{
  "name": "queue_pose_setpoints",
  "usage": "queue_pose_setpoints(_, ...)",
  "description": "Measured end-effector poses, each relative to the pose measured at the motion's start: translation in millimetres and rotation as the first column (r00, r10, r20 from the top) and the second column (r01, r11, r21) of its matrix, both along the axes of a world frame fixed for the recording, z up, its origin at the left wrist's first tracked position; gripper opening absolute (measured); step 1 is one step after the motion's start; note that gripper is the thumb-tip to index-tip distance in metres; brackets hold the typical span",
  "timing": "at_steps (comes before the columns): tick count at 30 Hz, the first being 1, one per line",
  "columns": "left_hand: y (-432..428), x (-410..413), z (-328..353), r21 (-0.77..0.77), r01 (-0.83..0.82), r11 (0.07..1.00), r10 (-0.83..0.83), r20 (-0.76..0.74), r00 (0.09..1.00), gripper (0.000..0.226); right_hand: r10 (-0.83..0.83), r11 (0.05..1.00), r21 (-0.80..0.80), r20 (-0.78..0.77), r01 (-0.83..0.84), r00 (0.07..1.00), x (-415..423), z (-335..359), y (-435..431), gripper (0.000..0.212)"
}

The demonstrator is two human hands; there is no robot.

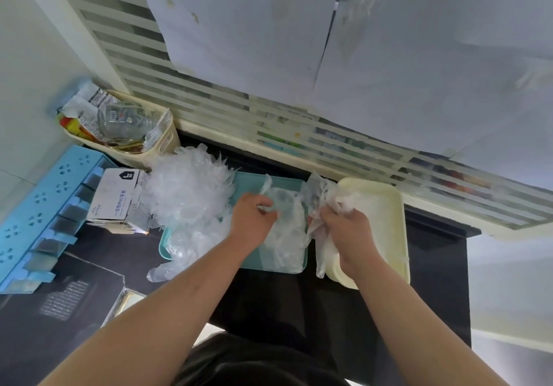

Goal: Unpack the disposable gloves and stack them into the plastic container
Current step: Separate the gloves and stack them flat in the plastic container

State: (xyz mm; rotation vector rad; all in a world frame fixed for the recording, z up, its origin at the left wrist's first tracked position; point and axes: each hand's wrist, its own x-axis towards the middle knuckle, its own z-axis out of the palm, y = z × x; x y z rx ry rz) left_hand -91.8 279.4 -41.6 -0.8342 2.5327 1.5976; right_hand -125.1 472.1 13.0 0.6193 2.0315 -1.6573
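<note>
disposable gloves [188, 188] lie in a loose clear heap at ten o'clock of the teal tray [251, 261], spilling over its rim, with a flatter layer [287, 236] spread on the tray itself. the left hand [251, 221] curls its fingers into that layer, pinching the film; the right hand [350, 233] grips a crumpled bunch [323, 203] at the tray's three o'clock edge, just over the near rim of the cream container [386, 221]. the opened glove box [115, 197] sits at nine o'clock beyond the heap. the film likely clings, so lifting one glove may drag several and spoil the stack; a stray glove [161, 272] hangs off the tray at seven o'clock and could slip away
</note>
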Motion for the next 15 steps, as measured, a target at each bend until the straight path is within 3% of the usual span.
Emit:
queue_pose_setpoints(3, -5.3, 1.9, 26.8, 0.201, -0.109, 0.974, 0.114, -0.015, 0.993, 0.008, -0.019, 0.992, -0.123, 0.062, 0.027, 0.998, 0.0, 3.5, -5.8, 0.019)
queue_pose_setpoints(7, -9.2, 5.7, 48.7, 0.238, -0.059, 0.970, 0.070, -0.038, 0.997, 0.004, 0.110, 0.932, -0.357, 0.136, -0.055, 0.985, 0.9, 15.7, -14.5, 0.059)
queue_pose_setpoints(11, -5.9, 12.0, 57.2, 0.044, 0.158, 0.986, -0.150, -0.150, 0.977, 0.007, 0.219, 0.815, -0.568, 0.122, -0.113, 0.968, 4.5, 32.9, -20.4, 0.038)
queue_pose_setpoints(13, -2.1, 16.5, 63.9, 0.095, 0.037, 0.995, -0.021, -0.166, 0.986, 0.011, 0.149, 0.828, -0.558, 0.139, -0.047, 0.979, 4.5, 31.2, -24.1, 0.031)
queue_pose_setpoints(15, 1.5, 22.2, 65.8, 0.229, -0.213, 0.950, 0.227, -0.035, 0.973, 0.031, 0.065, 0.852, -0.523, 0.156, 0.026, 0.986, 3.1, 31.3, -26.4, 0.028)
